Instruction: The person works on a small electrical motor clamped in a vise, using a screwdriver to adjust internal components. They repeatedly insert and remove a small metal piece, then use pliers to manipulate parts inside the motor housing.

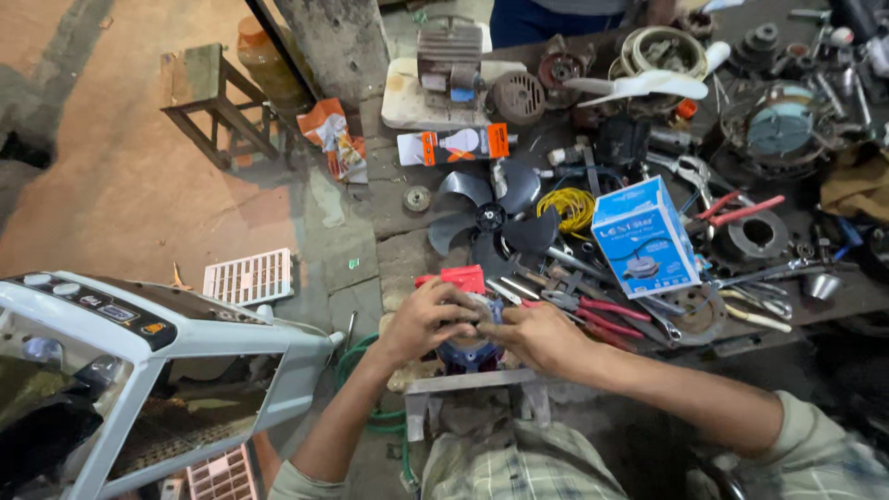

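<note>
Both of my hands meet over a small round motor (469, 350) with a blue-grey body that sits on a grey metal bracket (468, 381) at the near edge of the workbench. My left hand (426, 319) wraps the motor's left side and top. My right hand (535, 335) grips its right side, fingers curled onto the top. A red part (460, 277) lies just behind the motor. Most of the motor is hidden under my fingers.
A dark fan blade (491, 218), a yellow wire coil (568, 207), a blue box (644, 237), red-handled pliers (593, 310) and several metal parts crowd the bench. A white cooler casing (139, 352) stands at left. A stool (218, 102) is on the floor. Another person (546, 14) stands behind the bench.
</note>
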A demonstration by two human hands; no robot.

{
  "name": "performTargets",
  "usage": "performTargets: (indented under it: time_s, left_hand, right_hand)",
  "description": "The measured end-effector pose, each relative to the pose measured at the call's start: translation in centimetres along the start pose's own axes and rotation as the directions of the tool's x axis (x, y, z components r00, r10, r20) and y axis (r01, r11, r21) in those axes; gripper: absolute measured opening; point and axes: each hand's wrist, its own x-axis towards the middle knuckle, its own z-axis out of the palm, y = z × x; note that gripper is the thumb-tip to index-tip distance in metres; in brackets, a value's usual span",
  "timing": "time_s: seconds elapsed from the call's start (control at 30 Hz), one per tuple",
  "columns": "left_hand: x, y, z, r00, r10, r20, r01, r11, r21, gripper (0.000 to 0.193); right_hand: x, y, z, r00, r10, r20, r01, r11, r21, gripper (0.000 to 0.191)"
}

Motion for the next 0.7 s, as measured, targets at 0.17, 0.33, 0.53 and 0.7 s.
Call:
performTargets:
  time_s: [0.17,0.33,0.53,0.7]
  left_hand:
    - [0.3,-0.4,-0.1,0.999,0.042,0.020,-0.043,0.997,0.062,0.027]
    - [0.4,-0.1,0.5,0.999,-0.018,0.036,0.016,0.999,0.046,0.029]
    - [0.7,-0.2,0.8,1.000,0.013,-0.023,-0.012,0.999,0.044,0.032]
    - [-0.7,-0.6,0.1,0.997,-0.024,0.072,0.027,0.999,-0.039,0.027]
  right_hand:
    - [-0.3,-0.1,0.0,1.000,0.022,-0.010,-0.022,1.000,-0.008,0.028]
    - [0.1,-0.9,-2.2,0.987,0.074,0.146,-0.065,0.995,-0.070,0.029]
    - [1.6,-1.5,-3.9,0.978,0.041,0.204,0.006,0.975,-0.222,0.021]
    - [1.9,-0.3,-5.6,0.984,0.137,0.115,-0.105,0.964,-0.243,0.017]
